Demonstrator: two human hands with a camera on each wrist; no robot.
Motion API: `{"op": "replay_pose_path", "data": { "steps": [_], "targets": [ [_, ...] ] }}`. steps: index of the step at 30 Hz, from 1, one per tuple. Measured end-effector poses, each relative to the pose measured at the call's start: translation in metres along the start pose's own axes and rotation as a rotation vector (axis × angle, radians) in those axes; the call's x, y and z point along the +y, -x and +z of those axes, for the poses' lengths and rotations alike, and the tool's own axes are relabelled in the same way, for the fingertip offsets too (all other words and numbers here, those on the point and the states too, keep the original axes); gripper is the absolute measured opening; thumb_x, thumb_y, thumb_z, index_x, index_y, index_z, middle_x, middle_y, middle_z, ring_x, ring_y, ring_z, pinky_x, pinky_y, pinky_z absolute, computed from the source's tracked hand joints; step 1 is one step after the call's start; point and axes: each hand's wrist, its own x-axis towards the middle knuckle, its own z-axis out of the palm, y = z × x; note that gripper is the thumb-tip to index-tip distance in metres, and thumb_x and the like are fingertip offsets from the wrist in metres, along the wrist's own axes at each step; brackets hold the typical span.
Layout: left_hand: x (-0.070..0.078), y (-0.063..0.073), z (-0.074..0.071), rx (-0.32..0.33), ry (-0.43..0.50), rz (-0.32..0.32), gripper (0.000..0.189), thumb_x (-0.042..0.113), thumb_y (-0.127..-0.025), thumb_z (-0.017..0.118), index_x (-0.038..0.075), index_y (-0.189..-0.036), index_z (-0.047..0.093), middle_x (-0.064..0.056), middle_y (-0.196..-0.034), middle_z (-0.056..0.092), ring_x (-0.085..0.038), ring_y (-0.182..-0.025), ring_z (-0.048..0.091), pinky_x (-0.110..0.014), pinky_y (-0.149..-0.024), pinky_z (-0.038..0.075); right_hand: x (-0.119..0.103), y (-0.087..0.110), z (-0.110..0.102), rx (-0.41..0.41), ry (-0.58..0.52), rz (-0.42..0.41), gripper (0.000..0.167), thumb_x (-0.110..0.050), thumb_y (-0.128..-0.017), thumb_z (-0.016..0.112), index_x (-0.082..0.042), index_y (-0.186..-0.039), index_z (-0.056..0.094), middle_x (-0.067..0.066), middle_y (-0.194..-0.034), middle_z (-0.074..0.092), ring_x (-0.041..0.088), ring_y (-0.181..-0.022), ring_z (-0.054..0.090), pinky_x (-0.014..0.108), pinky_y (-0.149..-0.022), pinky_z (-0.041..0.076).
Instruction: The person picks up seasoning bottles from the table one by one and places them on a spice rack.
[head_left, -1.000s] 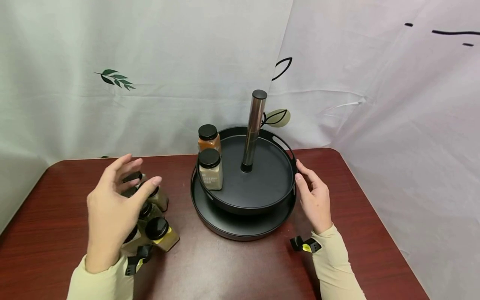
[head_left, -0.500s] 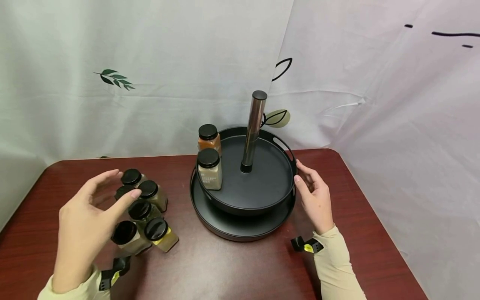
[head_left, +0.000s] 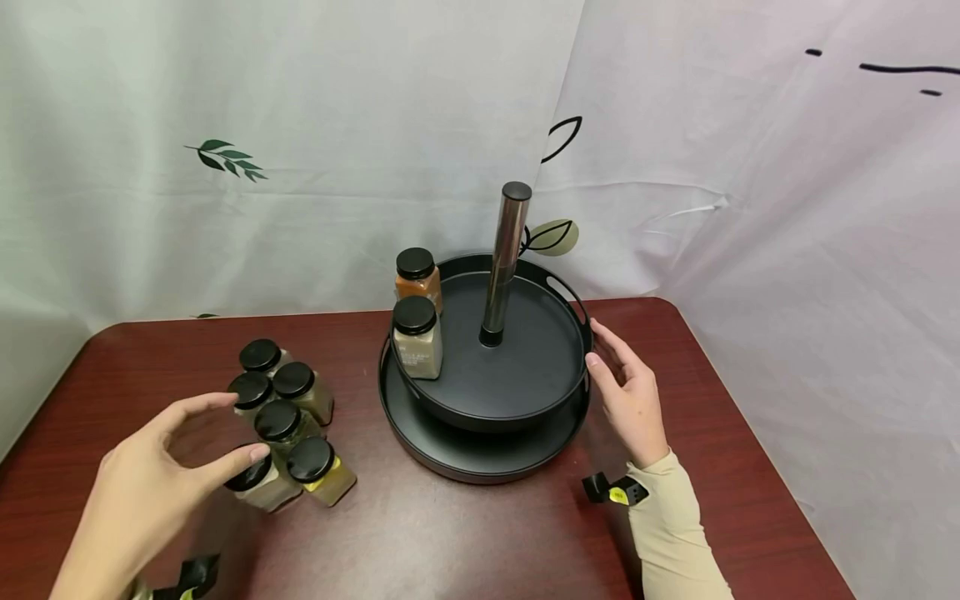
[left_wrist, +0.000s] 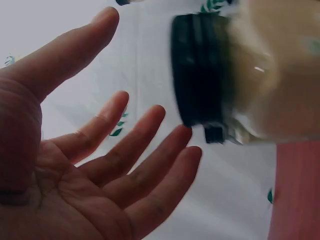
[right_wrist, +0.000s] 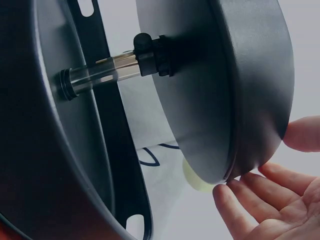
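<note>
Spread left hand sinks toward jars — likely lining up a grasp (right hand, uncurled, touches upper tray).

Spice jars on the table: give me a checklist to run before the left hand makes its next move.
1. Left hand free to grasp: ok, it holds nothing and its fingers are spread.
2. Left hand touching a table jar: cannot tell, its fingertips are right by the lids of the nearest table jars.
3. Lids on: ok, all six table jars show black lids.
4. Right hand on the upper tray: ok, fingertips rest at its outer wall.
5. Room on the upper tray: ok, only the orange jar and pale jar stand there, both on its left side.
6. Table jar labels readable: not ok, none can be read.
</note>
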Motion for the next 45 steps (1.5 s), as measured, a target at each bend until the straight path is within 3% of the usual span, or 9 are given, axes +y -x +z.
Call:
{"op": "replay_pose_path", "data": {
  "steps": [4, 10, 15, 20, 27, 33, 35, 41, 45],
  "targets": [
    [-0.006, 0.004, 0.005, -0.041, -0.010, -0.043, 0.082, 0.053, -0.081, 0.081, 0.014, -0.146, 0.049, -0.023, -0.140, 0.054, -0.048, -0.118, 0.050, -0.058, -0.077, 0.044, 0.000, 0.000, -0.001, -0.008, 0.012, 0.003, 0.045, -0.009, -0.102, 0.059, -0.009, -0.147, 0.052, 0.010, -0.147, 0.053, 0.024, -0.134, 0.051, 0.017, -0.099, 0.046],
    [-0.011, 0.008, 0.012, -0.039, -0.046, -0.061, 0.088, 0.056, -0.079, 0.081, 0.011, -0.146, 0.046, -0.025, -0.137, 0.055, -0.048, -0.112, 0.056, -0.056, -0.073, 0.048, -0.001, -0.001, -0.001, -0.026, -0.014, -0.001, 0.047, -0.006, -0.102, 0.059, -0.007, -0.148, 0.050, 0.009, -0.149, 0.050, 0.025, -0.138, 0.047, 0.021, -0.105, 0.043],
    [-0.011, 0.012, 0.018, -0.018, -0.066, -0.031, 0.086, 0.053, -0.078, 0.083, 0.007, -0.143, 0.049, -0.026, -0.133, 0.058, -0.049, -0.109, 0.057, -0.056, -0.074, 0.046, -0.001, -0.001, -0.002, -0.039, -0.030, -0.011, 0.049, -0.004, -0.101, 0.059, -0.007, -0.149, 0.048, 0.009, -0.151, 0.048, 0.024, -0.140, 0.045, 0.028, -0.110, 0.039],
    [-0.011, 0.013, 0.022, -0.017, -0.075, -0.023, 0.085, 0.050, -0.077, 0.085, 0.004, -0.140, 0.051, -0.029, -0.130, 0.058, -0.048, -0.103, 0.063, -0.058, -0.072, 0.048, 0.000, -0.001, -0.002, -0.049, -0.038, -0.022, 0.051, -0.002, -0.101, 0.058, -0.006, -0.150, 0.047, 0.012, -0.151, 0.047, 0.025, -0.139, 0.045, 0.026, -0.110, 0.039],
    [-0.012, 0.017, 0.032, 0.011, -0.063, 0.009, 0.080, 0.048, -0.074, 0.088, 0.005, -0.133, 0.056, -0.025, -0.119, 0.066, -0.036, -0.086, 0.071, -0.045, -0.066, 0.054, 0.001, -0.001, -0.002, -0.065, -0.058, -0.029, 0.054, 0.001, -0.100, 0.058, -0.005, -0.151, 0.044, 0.012, -0.154, 0.044, 0.027, -0.141, 0.043, 0.025, -0.110, 0.039],
    [-0.014, 0.022, 0.043, 0.081, -0.069, 0.046, 0.076, 0.043, -0.069, 0.092, 0.007, -0.128, 0.060, -0.011, -0.094, 0.069, -0.013, -0.071, 0.062, -0.030, -0.056, 0.045, 0.001, -0.001, -0.001, -0.086, -0.079, -0.026, 0.059, 0.005, -0.098, 0.058, -0.004, -0.153, 0.040, 0.012, -0.157, 0.040, 0.030, -0.144, 0.038, 0.025, -0.111, 0.037],
    [-0.014, 0.023, 0.045, 0.102, -0.073, 0.044, 0.075, 0.042, -0.068, 0.093, 0.008, -0.127, 0.060, -0.009, -0.093, 0.069, -0.012, -0.069, 0.060, -0.028, -0.055, 0.043, 0.001, -0.001, -0.001, -0.091, -0.079, -0.026, 0.060, 0.006, -0.097, 0.058, -0.004, -0.153, 0.039, 0.011, -0.158, 0.039, 0.027, -0.144, 0.038, 0.025, -0.111, 0.036],
    [-0.014, 0.026, 0.050, 0.124, -0.060, 0.013, 0.076, 0.042, -0.068, 0.093, 0.007, -0.126, 0.059, -0.014, -0.095, 0.070, -0.027, -0.074, 0.067, -0.030, -0.058, 0.045, 0.002, 0.000, -0.001, -0.110, -0.054, -0.046, 0.061, 0.008, -0.096, 0.058, -0.003, -0.154, 0.038, 0.010, -0.160, 0.035, 0.022, -0.145, 0.036, 0.022, -0.113, 0.034],
    [-0.015, 0.026, 0.051, 0.133, -0.053, 0.012, 0.072, 0.040, -0.069, 0.093, 0.007, -0.123, 0.059, -0.010, -0.091, 0.070, -0.007, -0.072, 0.062, -0.023, -0.058, 0.042, 0.002, 0.001, -0.002, -0.122, -0.026, -0.068, 0.060, 0.006, -0.097, 0.058, -0.001, -0.153, 0.039, 0.004, -0.161, 0.033, 0.020, -0.146, 0.036, 0.023, -0.114, 0.032]
  ]
}}
